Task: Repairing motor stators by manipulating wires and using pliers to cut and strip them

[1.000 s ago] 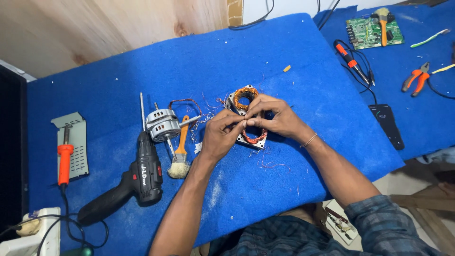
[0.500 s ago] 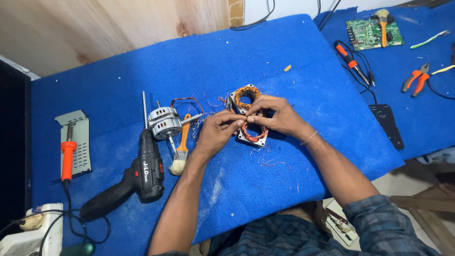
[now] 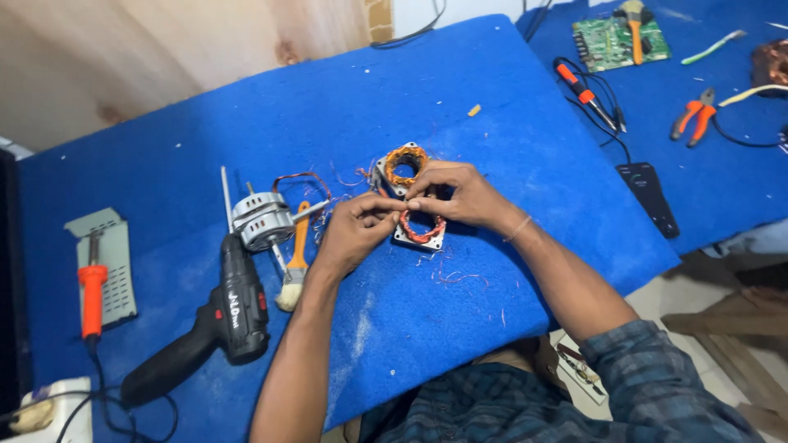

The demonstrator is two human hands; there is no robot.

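A square motor stator (image 3: 420, 230) with copper windings lies on the blue table cover (image 3: 460, 139). A second winding ring (image 3: 406, 162) sits just behind it. My left hand (image 3: 355, 232) and my right hand (image 3: 461, 194) meet over the stator. Their fingertips pinch together at thin wire above it. The fingers hide what exactly is pinched. Loose wire scraps (image 3: 455, 277) lie in front of the stator.
A round motor (image 3: 261, 220), a paintbrush (image 3: 293, 262) and a black cordless drill (image 3: 215, 320) lie at left. A soldering iron (image 3: 91, 294) rests on a grey stand. At right are a circuit board (image 3: 614, 41), screwdriver (image 3: 583, 92), orange pliers (image 3: 694, 116) and a black remote (image 3: 648, 195).
The hands stay pinched together over the stator with only small finger shifts. The view has drifted slightly.
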